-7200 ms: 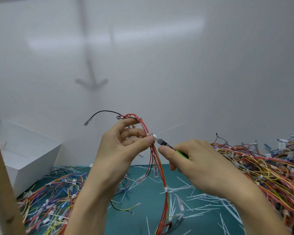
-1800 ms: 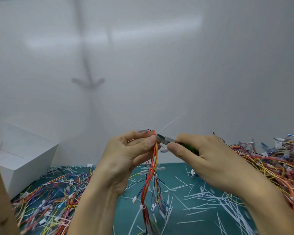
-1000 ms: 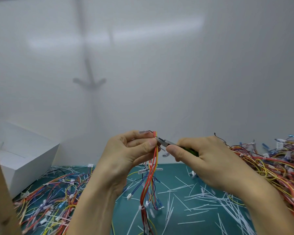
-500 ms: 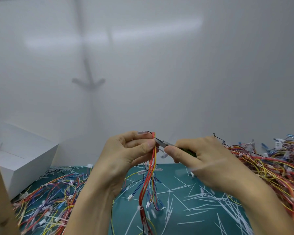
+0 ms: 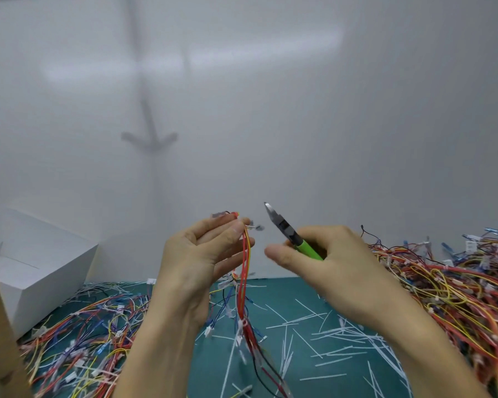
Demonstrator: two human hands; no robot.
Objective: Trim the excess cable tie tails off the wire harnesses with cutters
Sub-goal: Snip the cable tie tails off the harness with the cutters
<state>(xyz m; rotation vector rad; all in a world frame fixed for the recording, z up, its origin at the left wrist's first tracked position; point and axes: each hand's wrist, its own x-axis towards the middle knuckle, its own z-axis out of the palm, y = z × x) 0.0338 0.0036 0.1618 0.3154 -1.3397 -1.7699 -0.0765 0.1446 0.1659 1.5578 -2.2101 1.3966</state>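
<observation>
Centrally, harness: red and yellow wires hang from the left hand to the teal mat.
Left hand: thumb and fingertips pinch the top end.
Cutters: 3 o'clock of that pinch, clear of the wires, blades toward 11 o'clock.
Right hand: curled round the cutters' green handle.
Cut tails: white strips strewn at 5 o'clock.
Piles: loose harnesses at 3 and 8 o'clock.
White box: 9 o'clock.
</observation>
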